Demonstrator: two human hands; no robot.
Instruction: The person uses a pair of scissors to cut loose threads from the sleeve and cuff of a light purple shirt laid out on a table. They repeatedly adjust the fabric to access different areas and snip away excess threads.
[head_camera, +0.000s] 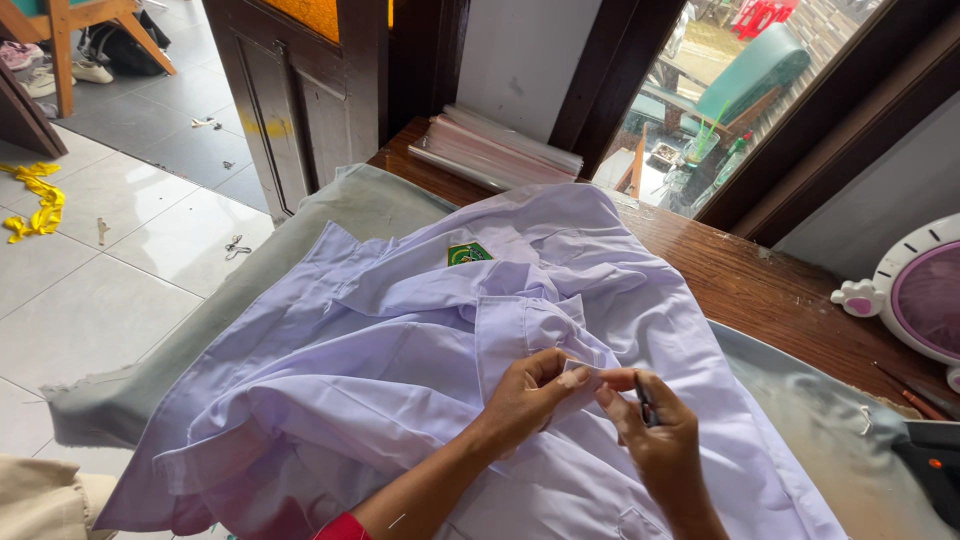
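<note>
A pale lilac shirt (400, 380) lies rumpled across my table (760, 290). My left hand (530, 395) pinches a fold by its pocket; my right hand (655, 435) is closed around a small dark tool (647, 400), beside that fold. The cloth looks light, soft and slippery, best held at the fold's edge. My fingers hide most of the tool.

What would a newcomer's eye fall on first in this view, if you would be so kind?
The pale lilac shirt spread across the cloth-covered table fills the middle of the view, with a small green badge near its top. At the lower centre the left hand pinches a fold of the shirt while the right hand, beside it, holds a small dark tool. A stack of clear plastic sleeves lies on the wooden ledge by the window.
</note>
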